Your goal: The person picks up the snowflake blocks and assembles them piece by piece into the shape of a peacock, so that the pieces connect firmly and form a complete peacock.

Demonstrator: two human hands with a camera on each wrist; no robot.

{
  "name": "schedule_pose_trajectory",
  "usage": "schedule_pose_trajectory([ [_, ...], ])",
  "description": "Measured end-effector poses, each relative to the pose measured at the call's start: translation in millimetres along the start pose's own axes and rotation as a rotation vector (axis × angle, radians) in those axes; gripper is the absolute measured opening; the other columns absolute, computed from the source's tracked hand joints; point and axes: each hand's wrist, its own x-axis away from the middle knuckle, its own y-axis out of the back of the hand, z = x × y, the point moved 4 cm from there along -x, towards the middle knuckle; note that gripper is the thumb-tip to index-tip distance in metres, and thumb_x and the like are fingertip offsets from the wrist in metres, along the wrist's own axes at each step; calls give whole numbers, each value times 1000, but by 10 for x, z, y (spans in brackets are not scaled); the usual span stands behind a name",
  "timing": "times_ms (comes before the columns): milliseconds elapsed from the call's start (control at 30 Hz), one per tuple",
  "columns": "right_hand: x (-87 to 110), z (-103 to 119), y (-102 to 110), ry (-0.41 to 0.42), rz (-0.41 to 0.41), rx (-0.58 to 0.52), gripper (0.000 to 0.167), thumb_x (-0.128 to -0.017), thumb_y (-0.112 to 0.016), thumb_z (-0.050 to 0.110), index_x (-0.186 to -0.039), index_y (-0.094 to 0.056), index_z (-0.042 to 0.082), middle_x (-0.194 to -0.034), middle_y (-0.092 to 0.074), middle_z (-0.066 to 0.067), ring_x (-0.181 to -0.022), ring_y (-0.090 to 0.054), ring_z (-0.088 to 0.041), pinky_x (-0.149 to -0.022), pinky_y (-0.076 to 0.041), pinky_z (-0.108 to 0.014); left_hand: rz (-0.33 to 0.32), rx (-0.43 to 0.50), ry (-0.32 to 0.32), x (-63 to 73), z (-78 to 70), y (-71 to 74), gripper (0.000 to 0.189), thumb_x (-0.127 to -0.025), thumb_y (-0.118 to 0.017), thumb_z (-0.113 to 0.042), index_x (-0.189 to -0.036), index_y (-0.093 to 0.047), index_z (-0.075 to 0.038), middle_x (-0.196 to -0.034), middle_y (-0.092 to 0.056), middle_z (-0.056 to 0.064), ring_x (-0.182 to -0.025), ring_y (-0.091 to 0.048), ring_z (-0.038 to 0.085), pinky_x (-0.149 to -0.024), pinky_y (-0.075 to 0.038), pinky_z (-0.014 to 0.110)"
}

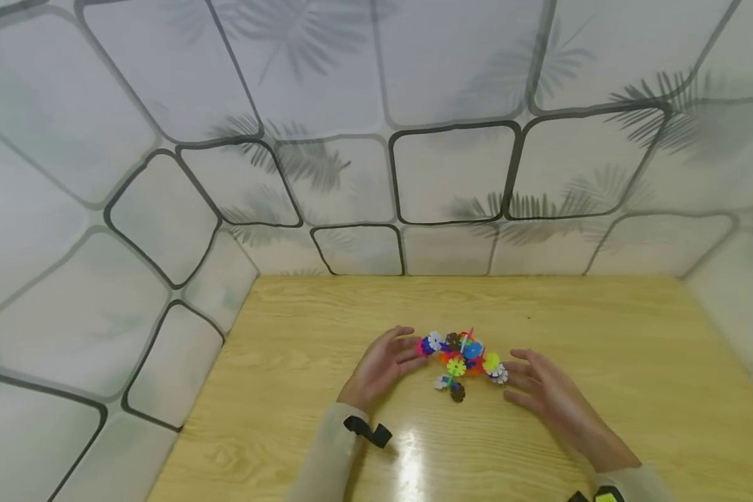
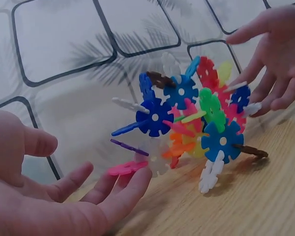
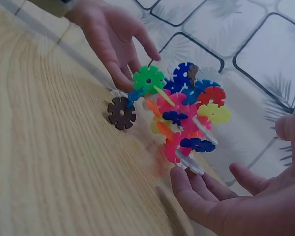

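Note:
A cluster of interlocking plastic snowflake discs [image 1: 470, 354] in many colours stands on the wooden table between both hands. My left hand [image 1: 389, 364] lies at its left end, palm turned inward and fingers loosely extended. In the left wrist view, those fingertips are right at a pink disc [image 2: 128, 168] on the cluster's edge. On the other side my right hand [image 1: 542, 390] has its fingers spread, with their tips at the white disc [image 3: 189, 163] at that end. A brown disc [image 3: 122, 113] and a green disc [image 3: 148, 80] stick out toward the front.
The wooden table [image 1: 276, 335] meets a patterned wall [image 1: 454, 174] at the back and another wall [image 1: 75, 279] on the left. Black straps [image 1: 369, 431] sit over the sleeves at the wrists.

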Motion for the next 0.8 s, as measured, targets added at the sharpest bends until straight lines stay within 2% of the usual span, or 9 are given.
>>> schedule_pose_trajectory([
  [133,-72,23,62,25,7,-12,75,-120,-26,50,-167,-16,-6,-152,-59,-11,-122,-69,-1,-107,-61,-30,-16,39,-16,70,66,4,53,-118,-46,-32,-156,-40,4,-148,-54,21,-129,-65,32,-119,-55,48],
  [233,-128,43,86,44,18,-11,74,-120,-28,50,-166,-17,-7,-145,-60,-2,-122,-68,-1,-107,-60,-29,-10,45,-16,136,97,11,52,-116,-49,-32,-153,-42,4,-139,-57,15,-124,-66,28,-118,-56,48],
  [333,-184,61,102,48,17,1,75,-119,-29,51,-166,-18,-7,-150,-56,-8,-122,-68,0,-107,-60,-28,1,37,-15,193,112,9,50,-116,-50,-32,-151,-44,3,-136,-57,13,-121,-66,24,-117,-56,47],
  [400,-217,75,106,45,15,8,76,-119,-28,52,-167,-17,-7,-157,-51,-19,-122,-68,0,-108,-59,-28,5,32,-16,216,115,3,49,-116,-49,-32,-150,-44,3,-136,-57,12,-120,-66,23,-117,-57,46],
  [533,-275,101,92,46,19,6,81,-118,-28,56,-168,-16,-6,-169,-32,-36,-125,-66,0,-111,-57,-27,0,31,-31,226,102,6,48,-118,-47,-31,-151,-43,4,-137,-57,13,-119,-66,23,-115,-58,45],
  [600,-301,109,81,60,28,4,83,-117,-28,57,-168,-15,-7,-172,-24,-38,-126,-65,1,-113,-56,-25,-6,30,-39,215,88,9,49,-118,-46,-30,-151,-42,5,-137,-57,13,-119,-66,23,-115,-58,44],
  [800,-331,81,77,87,31,-21,85,-117,-28,57,-167,-14,-10,-173,-20,-40,-125,-64,6,-114,-54,-22,-25,10,-55,181,60,12,49,-118,-44,-29,-152,-41,6,-147,-54,18,-128,-63,26,-123,-51,47],
])
